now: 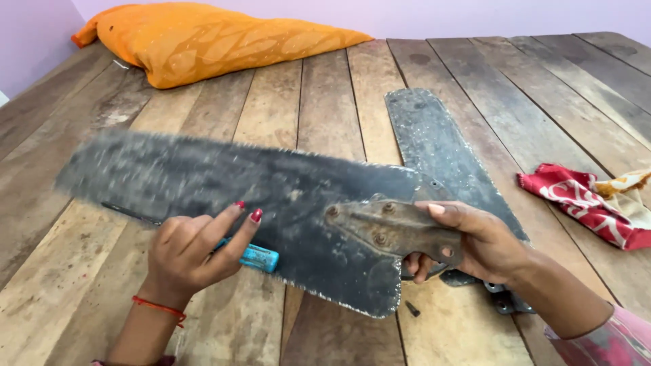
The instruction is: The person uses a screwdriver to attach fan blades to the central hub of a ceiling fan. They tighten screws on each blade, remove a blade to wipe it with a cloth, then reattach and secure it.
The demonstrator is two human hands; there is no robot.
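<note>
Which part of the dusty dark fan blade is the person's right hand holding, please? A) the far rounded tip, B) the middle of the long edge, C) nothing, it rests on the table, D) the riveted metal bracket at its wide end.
D: the right hand grips the riveted metal bracket at the wide end of the dusty dark fan blade, lifted off the wooden plank table.

One head-worn view looks down and forward from close above the hands, across the wooden counter toward the far wall beyond the cushion.
</note>
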